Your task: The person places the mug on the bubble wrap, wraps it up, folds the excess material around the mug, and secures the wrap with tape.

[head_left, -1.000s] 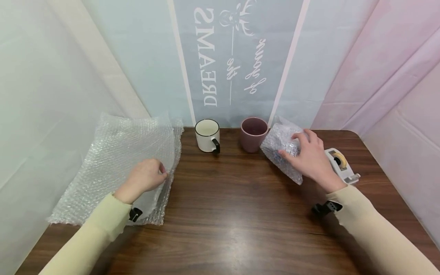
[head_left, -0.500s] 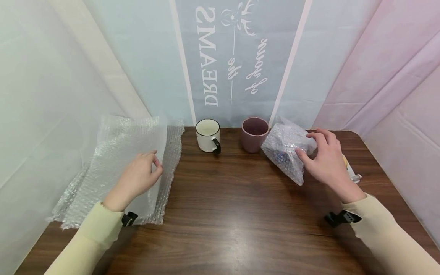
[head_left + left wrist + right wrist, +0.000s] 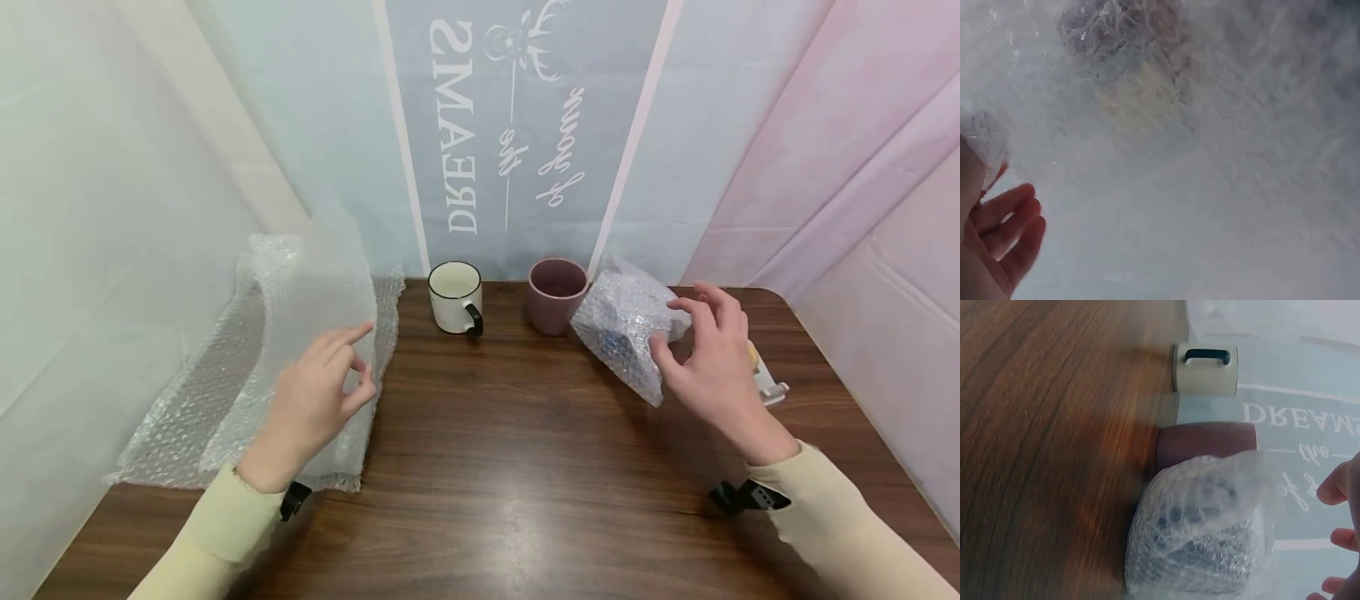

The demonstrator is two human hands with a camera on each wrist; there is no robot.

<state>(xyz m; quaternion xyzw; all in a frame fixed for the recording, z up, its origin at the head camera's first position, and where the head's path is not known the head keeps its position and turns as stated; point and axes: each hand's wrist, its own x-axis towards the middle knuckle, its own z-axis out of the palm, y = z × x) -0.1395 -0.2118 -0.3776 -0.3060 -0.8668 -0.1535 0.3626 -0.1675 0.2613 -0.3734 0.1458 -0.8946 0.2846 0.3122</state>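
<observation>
My left hand point(image 3: 313, 400) pinches the edge of a bubble wrap sheet point(image 3: 318, 287) between thumb and forefinger, the other fingers stretched out. The sheet bows upward and lifts off another bubble wrap layer point(image 3: 187, 417). In the left wrist view the raised sheet point(image 3: 1197, 206) fills most of the picture beyond the fingers point(image 3: 1022, 244). My right hand point(image 3: 716, 375) hovers with spread, bent fingers beside a bubble-wrapped bundle point(image 3: 626, 321), something bluish showing through the wrap. In the right wrist view those fingers point(image 3: 1338, 487) stand apart from the bundle point(image 3: 1197, 531).
A white mug point(image 3: 453, 304) with black rim and handle stands at the table's back edge. Right of it is a mauve cup point(image 3: 553, 304), next to the bundle. Behind my right hand a tape dispenser point(image 3: 768, 383) is partly hidden. Cloth hangs behind the wooden table point(image 3: 510, 450).
My right hand has let go of the wrapped bundle and drawn back to the right. The left hand has lifted the top bubble wrap sheet, which now curves up off the layer beneath.
</observation>
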